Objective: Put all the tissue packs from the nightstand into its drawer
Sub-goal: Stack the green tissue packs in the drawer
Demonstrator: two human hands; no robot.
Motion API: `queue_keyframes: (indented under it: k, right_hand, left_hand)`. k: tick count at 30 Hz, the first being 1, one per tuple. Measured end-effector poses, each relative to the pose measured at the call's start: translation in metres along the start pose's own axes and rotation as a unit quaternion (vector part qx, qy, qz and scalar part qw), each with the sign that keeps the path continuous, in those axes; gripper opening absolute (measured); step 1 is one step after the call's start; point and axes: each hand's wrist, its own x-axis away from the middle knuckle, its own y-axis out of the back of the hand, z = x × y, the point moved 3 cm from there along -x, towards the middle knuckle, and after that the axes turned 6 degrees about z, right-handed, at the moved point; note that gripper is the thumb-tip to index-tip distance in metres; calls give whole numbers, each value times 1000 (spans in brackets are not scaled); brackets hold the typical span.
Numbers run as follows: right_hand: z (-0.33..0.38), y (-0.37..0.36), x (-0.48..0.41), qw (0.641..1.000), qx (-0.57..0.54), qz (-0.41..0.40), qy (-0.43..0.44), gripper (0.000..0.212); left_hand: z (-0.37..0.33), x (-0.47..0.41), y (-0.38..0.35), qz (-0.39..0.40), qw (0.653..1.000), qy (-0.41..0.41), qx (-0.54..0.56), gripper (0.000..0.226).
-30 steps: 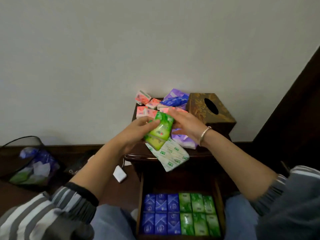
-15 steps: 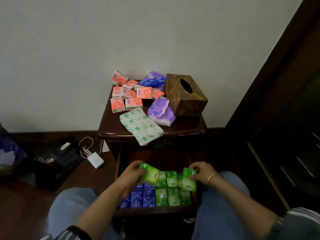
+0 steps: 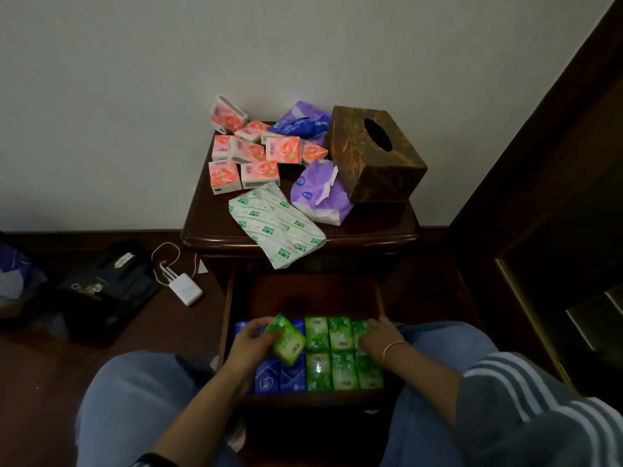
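1. Down in the open drawer [image 3: 305, 291] of the nightstand [image 3: 371, 227], my left hand [image 3: 251, 342] is closed around a green tissue pack [image 3: 286, 340], held tilted above the blue packs [image 3: 279, 377] on the drawer's left side.
2. That pack is small and rectangular, in glossy bright-green wrap with a paler label and a small red mark near its lower end.
3. My right hand [image 3: 377, 338] rests on the right end of the rows of green packs [image 3: 337, 352], fingers curled down onto them; I cannot tell whether it grips one.
4. Green packs stand in two rows, filling the middle and right of the drawer; blue ones sit beside them to the left, partly hidden by my left hand.
5. On the counter top, a cluster of pink-and-white packs [image 3: 253, 156] lies at the back left, one leaning against the wall.
6. A blue wrapper [image 3: 300, 126] lies behind them over a purple pack [image 3: 303, 111] at the rear.
7. Another purple pack [image 3: 320, 193], its top torn open, lies touching the brown tissue box [image 3: 374, 156] at the right.
8. A long white pack with green print [image 3: 276, 224] lies slanted, its near end hanging past the front edge above the drawer.
9. A white charger with its cable [image 3: 183, 286] lies on the floor to the left.
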Motion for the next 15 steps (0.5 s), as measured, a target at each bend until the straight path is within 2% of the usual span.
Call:
queue_keyframes:
  k: [2,5,7,9,10,11,13,14,15]
  right_hand:
    - [-5,-1,-5,998,65,12,-5,30]
    - [-7,2,-1,996,88,18,16,36]
    - [-2,17,8,995,80,-64,17,34]
    - [0,35,19,987,-35,-160,-3,40]
    - [-2,36,21,970,-176,-167,12,44]
    - [-4,40,24,929,-332,-157,46,45]
    - [1,47,31,786,-606,-47,117,40]
    - [2,51,35,736,-664,-22,134,38]
    - [3,55,40,720,-678,-21,147,37]
  left_hand:
    - [1,-3,-6,13,1000,5,-13,19]
    - [0,-2,-13,25,999,8,-45,23]
    - [-1,0,-14,23,997,12,-70,27]
    - [-2,2,-16,35,996,13,-81,32]
    - [-4,3,-18,49,995,9,-82,33]
    - [-6,4,-22,65,994,1,-83,32]
    - [-12,5,-36,96,990,-16,-98,30]
    - [-15,6,-44,109,988,-23,-108,30]
    - [-18,6,-52,119,986,-29,-113,29]
